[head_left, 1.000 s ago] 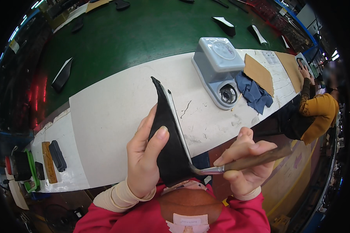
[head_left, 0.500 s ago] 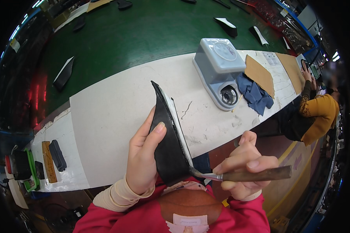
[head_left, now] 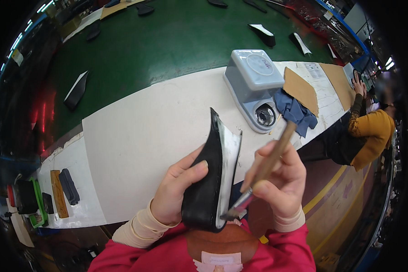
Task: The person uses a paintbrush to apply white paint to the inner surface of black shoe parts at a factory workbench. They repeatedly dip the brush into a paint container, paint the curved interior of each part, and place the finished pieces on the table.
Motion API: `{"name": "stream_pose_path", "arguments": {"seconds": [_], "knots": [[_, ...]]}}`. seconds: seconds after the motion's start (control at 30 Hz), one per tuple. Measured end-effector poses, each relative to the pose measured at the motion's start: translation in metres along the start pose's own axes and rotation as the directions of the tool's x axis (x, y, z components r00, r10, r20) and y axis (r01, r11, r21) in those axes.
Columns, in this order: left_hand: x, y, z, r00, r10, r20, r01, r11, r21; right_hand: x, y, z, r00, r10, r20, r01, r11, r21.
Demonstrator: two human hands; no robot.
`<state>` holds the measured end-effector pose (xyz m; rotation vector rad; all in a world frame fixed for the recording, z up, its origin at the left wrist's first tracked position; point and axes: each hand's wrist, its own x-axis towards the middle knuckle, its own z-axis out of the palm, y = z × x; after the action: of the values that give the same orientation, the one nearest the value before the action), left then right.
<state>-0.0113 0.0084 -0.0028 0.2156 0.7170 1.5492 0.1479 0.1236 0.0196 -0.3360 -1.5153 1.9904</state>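
My left hand point(head_left: 174, 190) grips a black wedge shoe sole point(head_left: 201, 186) by its side, thumb on the black covering. The wedge stands tilted with its thin tip up, and its white inner face point(head_left: 230, 156) is turned to the right. In my right hand point(head_left: 285, 183) is a brush point(head_left: 276, 152), pinched between thumb and fingers with the wooden handle slanting up. Its dark bristles point(head_left: 233, 212) are at the white face's lower edge, near the thick end of the wedge. A pale blue plastic dispenser point(head_left: 254, 86) with a round dark opening point(head_left: 264, 114) stands beyond my right hand.
A pale sheet point(head_left: 136, 149) covers the worktable. Behind runs a green belt point(head_left: 167, 50) carrying several wedges point(head_left: 76, 90). A blue cloth point(head_left: 297, 111) and cardboard point(head_left: 301, 90) lie right of the dispenser. A wooden bar point(head_left: 59, 192) lies at left. A co-worker point(head_left: 371, 131) is at right.
The wedge has moved right and turned so more of its white face shows. My right hand has swung the brush from nearly level to steeply slanted, with its bristles still near the wedge's lower end.
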Motion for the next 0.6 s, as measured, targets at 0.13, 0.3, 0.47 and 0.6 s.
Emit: {"name": "stream_pose_path", "arguments": {"seconds": [0.13,0.3,0.47,0.6], "knots": [[-0.003,-0.001,-0.001,0.999,0.018,0.040,-0.021,0.998,0.065,0.006,0.006,0.000,0.997,-0.038,-0.073,0.023,0.980,-0.197],[-0.003,0.001,-0.007,0.997,0.000,0.080,-0.010,0.993,0.118,0.008,0.015,0.002,0.932,-0.326,-0.156,0.250,0.893,-0.373],[-0.003,-0.004,-0.007,0.998,-0.058,-0.003,0.058,0.993,0.099,0.014,0.016,-0.009,0.682,-0.731,0.033,0.566,0.498,-0.658],[0.004,-0.005,-0.007,1.000,-0.018,0.016,0.017,0.999,0.027,0.003,0.018,-0.005,0.659,-0.678,0.326,0.602,0.216,-0.769]]}}
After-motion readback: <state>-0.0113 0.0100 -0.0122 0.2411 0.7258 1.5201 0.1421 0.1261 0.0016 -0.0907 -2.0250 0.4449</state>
